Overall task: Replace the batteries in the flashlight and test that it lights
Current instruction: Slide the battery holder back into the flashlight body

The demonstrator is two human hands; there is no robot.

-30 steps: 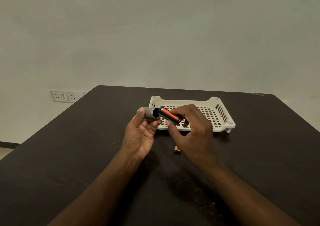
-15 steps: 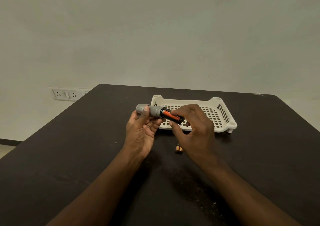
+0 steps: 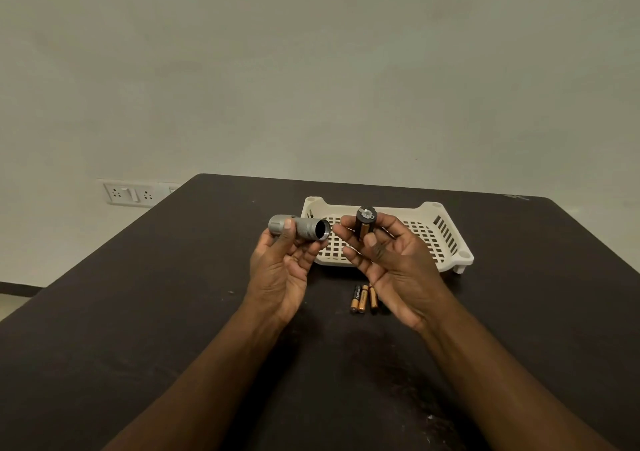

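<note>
The left hand [image 3: 280, 270] holds the gray flashlight [image 3: 298, 228] up above the table [image 3: 138, 312], with the thumb on top and the fingers curled under it. Its open end points toward the right hand [image 3: 388, 260]. The right hand pinches the little black battery holder [image 3: 364, 224] between thumb and fingertips, standing it up on end. Both are held in the air in front of the near edge of the white basket [image 3: 446, 239].

Three loose batteries [image 3: 363, 298] lie side by side on the table, just under the right hand and near the basket's front edge (I cannot tell if these are the old ones or the new ones).

The flashlight looks like hard metal, so it is stiff and will not bend. It has a bumpy part around the middle, and that is a good place to grab so it does not slip. The holder looks small, light and plastic. It is best held by its sides, not by the shiny metal bit on top. The batteries are smooth and round, so they may roll away if bumped.
</note>
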